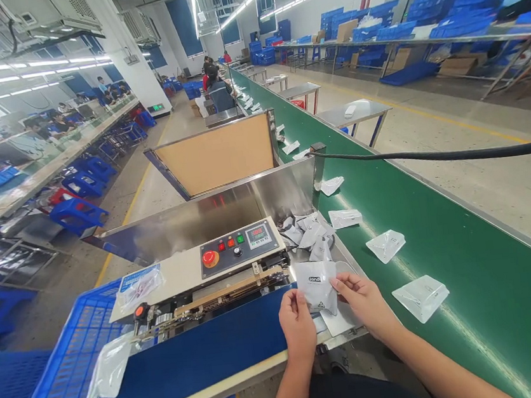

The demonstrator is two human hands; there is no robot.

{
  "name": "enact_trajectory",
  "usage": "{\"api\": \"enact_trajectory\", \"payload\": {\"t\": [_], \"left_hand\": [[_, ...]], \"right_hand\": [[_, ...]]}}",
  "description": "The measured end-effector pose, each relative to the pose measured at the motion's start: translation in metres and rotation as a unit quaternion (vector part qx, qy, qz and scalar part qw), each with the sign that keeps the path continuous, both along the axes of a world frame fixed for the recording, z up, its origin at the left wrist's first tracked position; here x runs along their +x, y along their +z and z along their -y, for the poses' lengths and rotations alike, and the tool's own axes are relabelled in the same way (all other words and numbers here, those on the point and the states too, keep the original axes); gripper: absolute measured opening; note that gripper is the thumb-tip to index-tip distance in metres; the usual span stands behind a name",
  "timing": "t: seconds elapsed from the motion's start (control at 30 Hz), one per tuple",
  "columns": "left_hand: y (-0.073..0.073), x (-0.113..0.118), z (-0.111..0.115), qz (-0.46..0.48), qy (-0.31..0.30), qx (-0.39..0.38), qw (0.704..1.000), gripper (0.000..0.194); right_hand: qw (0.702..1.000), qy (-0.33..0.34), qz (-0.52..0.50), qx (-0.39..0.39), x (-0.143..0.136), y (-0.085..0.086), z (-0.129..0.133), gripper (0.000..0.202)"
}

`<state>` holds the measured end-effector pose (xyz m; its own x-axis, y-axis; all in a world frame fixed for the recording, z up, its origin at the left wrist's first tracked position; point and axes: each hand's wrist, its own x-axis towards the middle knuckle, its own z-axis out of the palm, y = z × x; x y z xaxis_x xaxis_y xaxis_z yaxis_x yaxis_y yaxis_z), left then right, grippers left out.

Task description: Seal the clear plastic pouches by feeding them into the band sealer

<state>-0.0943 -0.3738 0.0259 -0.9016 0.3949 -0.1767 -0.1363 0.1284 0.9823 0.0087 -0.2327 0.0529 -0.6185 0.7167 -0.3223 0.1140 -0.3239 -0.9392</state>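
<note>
The machine [171, 275] has a cream cover, a control panel [238, 248] with a lit red readout on its top, and a blue belt [203, 366] along its near side. Just beyond the machine's right end, a white pouch [317, 287] printed with dark lettering is held up between two hands. The left hand [298, 328] has its grip closed on the pouch's left edge, on the side towards the machine; the right hand [364, 299] has its grip narrowed to a pinch on the opposite edge. Behind the held pouch, beside the machine's right end, lies a heap of pouches [305, 229]. To the right of the machine runs a green conveyor [441, 224] with spaced-out pouches [386, 246] lying on it. At the machine's left end is a blue basket [64, 365].
</note>
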Motion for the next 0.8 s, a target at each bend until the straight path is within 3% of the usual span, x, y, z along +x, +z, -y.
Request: {"api": "enact_trajectory", "payload": {"t": [0.17,0.23,0.33,0.4,0.5,0.6,0.7,0.8], "left_hand": [[-0.011,-0.004,-0.008,0.024,-0.067,0.02,0.997,0.045],[-0.014,-0.012,-0.013,0.053,-0.022,0.001,0.998,0.04],[-0.019,-0.032,-0.013,0.14,0.108,-0.01,0.984,0.033],[-0.02,-0.043,-0.004,0.159,0.143,-0.006,0.977,0.034],[-0.019,-0.037,0.012,0.152,0.06,-0.01,0.987,0.044],[-0.017,-0.006,0.017,0.113,-0.068,-0.01,0.991,0.055],[-0.012,0.019,0.005,0.039,-0.066,0.032,0.997,0.061],[0.0,0.022,-0.012,0.013,-0.095,0.086,0.992,0.064]], "right_hand": [[0.999,0.037,0.016,-0.004,-0.007,-0.017,-0.008,0.058],[0.998,0.022,0.055,0.012,-0.012,-0.027,-0.015,0.053],[0.99,-0.072,0.113,0.038,-0.018,-0.04,-0.033,0.048],[0.987,-0.093,0.124,0.044,-0.018,-0.044,-0.05,0.049],[0.99,0.004,0.1,0.102,-0.007,-0.04,-0.072,0.054],[0.969,0.1,0.074,0.214,0.014,-0.026,-0.075,0.055],[0.948,0.125,0.065,0.284,0.035,-0.007,-0.057,0.05],[0.935,0.122,0.044,0.331,0.048,0.007,-0.033,0.044]]}}
